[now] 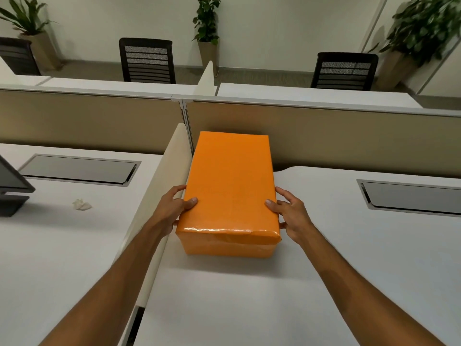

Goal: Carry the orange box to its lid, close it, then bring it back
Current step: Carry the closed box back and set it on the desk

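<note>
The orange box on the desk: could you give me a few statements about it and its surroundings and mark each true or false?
1. The lid is on the orange box. True.
2. Only one hand touches the box. False: the left hand and the right hand both grip its sides.
3. A crumpled paper lies on the desk to the left of the divider. True.
4. The box stands on a chair. False: it is over the white desk, near the partition.
5. People sit in the black chairs. False: they are empty.
</note>
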Available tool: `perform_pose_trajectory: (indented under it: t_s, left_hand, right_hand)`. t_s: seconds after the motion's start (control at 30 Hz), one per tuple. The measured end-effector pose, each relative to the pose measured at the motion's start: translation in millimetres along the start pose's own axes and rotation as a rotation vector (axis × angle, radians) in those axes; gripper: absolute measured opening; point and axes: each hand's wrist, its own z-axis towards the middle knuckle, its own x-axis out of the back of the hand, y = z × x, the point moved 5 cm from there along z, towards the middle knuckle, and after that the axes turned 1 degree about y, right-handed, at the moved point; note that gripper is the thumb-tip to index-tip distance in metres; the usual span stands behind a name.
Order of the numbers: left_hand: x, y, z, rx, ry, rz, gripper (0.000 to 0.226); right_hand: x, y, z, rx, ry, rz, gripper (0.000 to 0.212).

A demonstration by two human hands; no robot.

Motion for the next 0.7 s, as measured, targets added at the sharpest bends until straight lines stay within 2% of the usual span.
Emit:
perform_pose_trajectory:
  t_s: [0.3, 0.5, 0.7]
  left_hand:
    - [-1.9, 13.9, -17.9, -0.120, 0.091, 0.201, 0.074]
    - [-23.4, 31.0, -48.4, -0.335, 0.204, 0.506, 0.074]
    - [-64.9, 42.8, -94.1, -0.510, 0.248, 0.558, 0.077]
  right_hand:
    - [9.2, -8.6, 1.6, 0.112, 0.064, -0.196, 0.068]
    - [31.9, -18.2, -20.3, 0.174, 0.118, -0.342, 0.060]
    - [72.9, -24.7, -59.4, 0.206, 0.137, -0.391, 0.051]
